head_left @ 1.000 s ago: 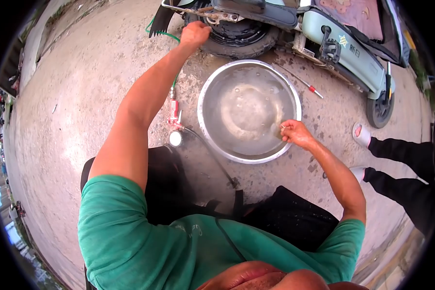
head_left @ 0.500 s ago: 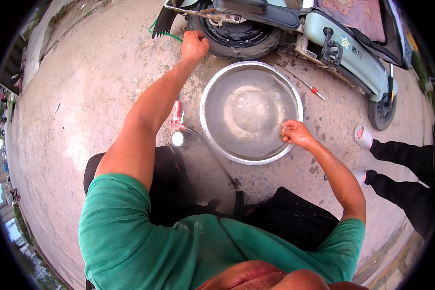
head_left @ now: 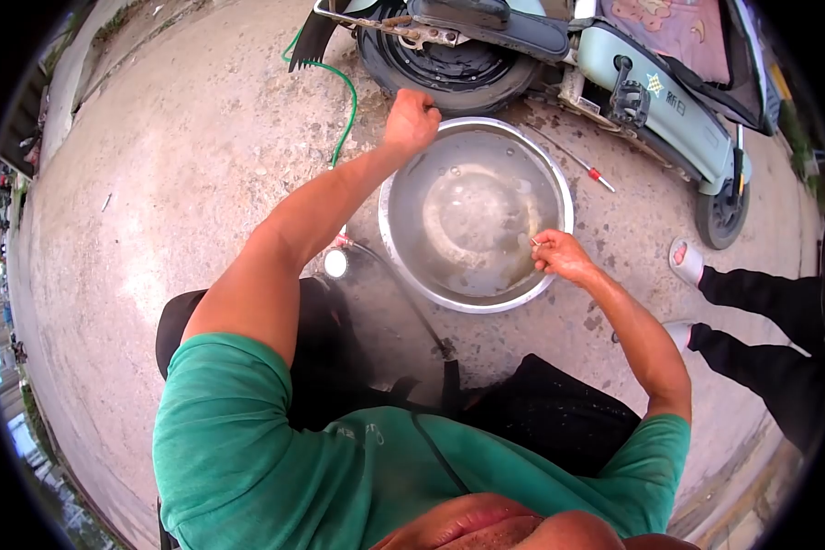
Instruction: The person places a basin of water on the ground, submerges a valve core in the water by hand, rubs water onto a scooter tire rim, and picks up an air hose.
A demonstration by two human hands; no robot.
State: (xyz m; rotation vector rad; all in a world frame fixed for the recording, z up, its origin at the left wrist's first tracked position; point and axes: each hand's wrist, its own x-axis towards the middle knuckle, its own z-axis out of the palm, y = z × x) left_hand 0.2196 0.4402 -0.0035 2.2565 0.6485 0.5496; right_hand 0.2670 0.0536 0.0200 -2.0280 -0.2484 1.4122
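My left hand (head_left: 413, 120) is curled closed at the upper left rim of a wide metal basin (head_left: 396, 247), just below the scooter's tire (head_left: 486, 99). Whatever it may hold is hidden by the fingers. Over the basin's right side, my right hand (head_left: 564, 255) pinches a small pale piece (head_left: 534, 242) between thumb and fingertips; its kind is too small to tell. Cloudy water (head_left: 472, 215) with a few bubbles fills the basin.
An electric scooter (head_left: 651, 96) stands beyond the basin. A red-handled rod (head_left: 595, 174) lies right of it. To the left are a green hose (head_left: 353, 105) and an inflator gauge (head_left: 336, 264) with a black hose (head_left: 399, 284). A person's legs (head_left: 761, 298) stand at right.
My left hand has moved right and down from the tire's left side to the basin rim, uncovering more of the green hose. My right hand has stayed nearly in place.
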